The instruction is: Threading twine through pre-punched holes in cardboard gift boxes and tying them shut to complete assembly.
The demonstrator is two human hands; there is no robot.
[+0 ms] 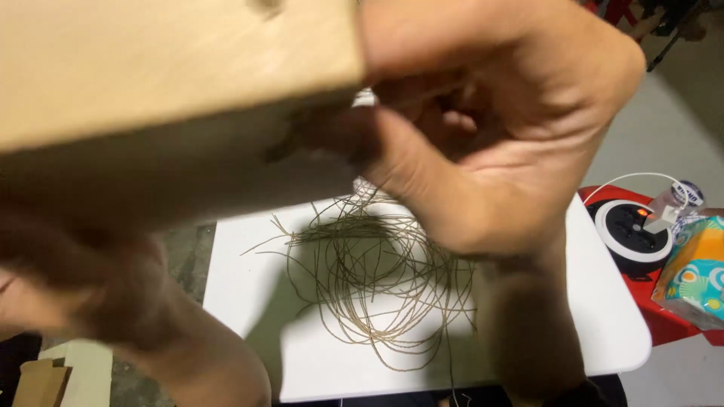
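Close above the white bench [603,316], your right hand [490,128] pinches its grip on the wooden board's [166,68] edge; your left hand [83,279] clamps it from beneath. Loose tan cord [377,279] lies mid-bench, margins open.

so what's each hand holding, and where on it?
Left hand holds the wooden block from underneath. Right hand has its fingers curled at the block's right end; whether they pinch the cord cannot be told.

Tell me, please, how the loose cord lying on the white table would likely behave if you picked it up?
The cord is thin and lies in slack, overlapping loops, so it would probably hang floppy and feel light. The loops cross each other on the table, so lifting one strand would likely drag others along and tangle. It seems unlikely to roll or break.
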